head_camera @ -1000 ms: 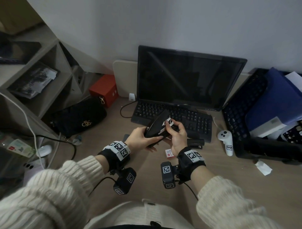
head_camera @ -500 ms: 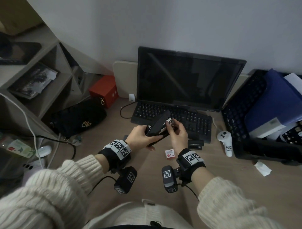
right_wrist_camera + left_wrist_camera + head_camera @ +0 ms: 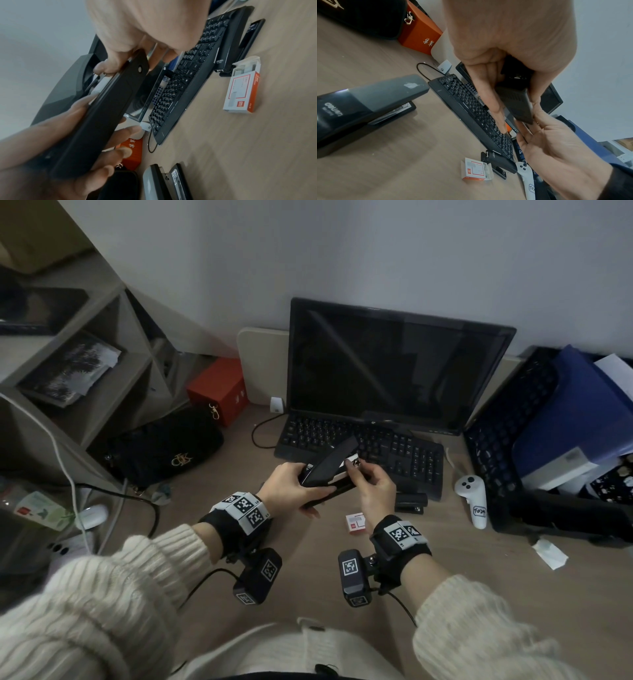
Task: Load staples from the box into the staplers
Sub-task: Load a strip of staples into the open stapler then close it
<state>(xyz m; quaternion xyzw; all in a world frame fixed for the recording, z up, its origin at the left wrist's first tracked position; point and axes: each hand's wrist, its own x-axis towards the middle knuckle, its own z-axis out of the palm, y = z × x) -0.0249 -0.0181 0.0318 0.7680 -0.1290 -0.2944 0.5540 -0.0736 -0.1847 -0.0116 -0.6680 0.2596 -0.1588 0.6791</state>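
My left hand (image 3: 308, 491) grips a black stapler (image 3: 329, 470) by its rear, above the desk in front of the keyboard, with its top cover raised. My right hand (image 3: 363, 477) pinches the front end of the stapler's metal magazine; whether it holds staples is hidden. From the right wrist, the thumb presses the rail of the stapler (image 3: 102, 115). An open red-and-white staple box (image 3: 356, 523) lies on the desk below my right hand. A small black stapler (image 3: 411, 503) lies by the keyboard's edge. A large grey stapler (image 3: 368, 100) stands to the left.
A black keyboard (image 3: 394, 450) and dark monitor (image 3: 387, 364) stand behind the hands. A white controller (image 3: 474, 501) and a black crate (image 3: 496, 446) are on the right. A black bag (image 3: 164, 453), a red box (image 3: 219, 388) and shelves are on the left.
My right hand has shifted from over the stapler's middle towards its front tip. The left hand keeps the stapler in about the same place.
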